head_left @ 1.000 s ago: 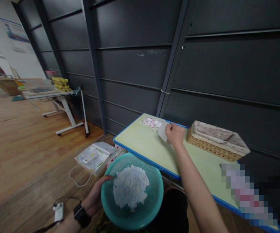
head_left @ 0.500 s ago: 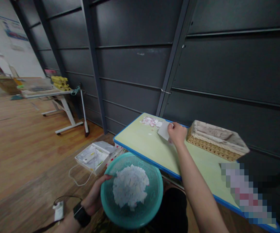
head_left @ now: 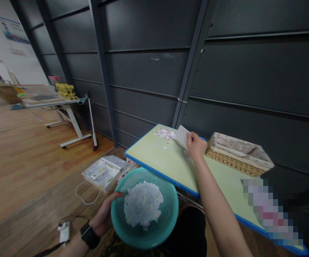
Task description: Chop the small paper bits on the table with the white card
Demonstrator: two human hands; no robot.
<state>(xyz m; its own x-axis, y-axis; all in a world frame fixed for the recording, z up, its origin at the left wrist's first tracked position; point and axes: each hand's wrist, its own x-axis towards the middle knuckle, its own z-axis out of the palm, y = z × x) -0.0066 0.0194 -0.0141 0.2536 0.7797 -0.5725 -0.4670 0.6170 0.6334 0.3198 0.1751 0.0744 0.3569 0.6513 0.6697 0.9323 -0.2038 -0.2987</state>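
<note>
My left hand [head_left: 106, 213], with a dark watch on the wrist, grips the rim of a teal plastic colander [head_left: 172, 214]. A heap of small torn white paper pieces [head_left: 143, 203] lies inside it. Above the pale green table, my right hand [head_left: 196, 145] pinches a flat white card [head_left: 181, 135] by one side. The card stands tilted, its lower left edge close to a pile of white and pink paper scraps [head_left: 164, 134] near the table's far left corner. Whether that edge touches the scraps I cannot tell.
The blue-edged table [head_left: 154, 153] holds a cloth-lined woven basket [head_left: 237, 162] at the right and a pixelated item [head_left: 269, 210] nearer me. On the floor are an open white box [head_left: 102, 175] and a white power adapter [head_left: 64, 232]. A dark panel wall [head_left: 146, 71] rises behind.
My right hand has raised and tilted the white card, so it stands higher over the table. The colander in my left hand has hardly moved.
</note>
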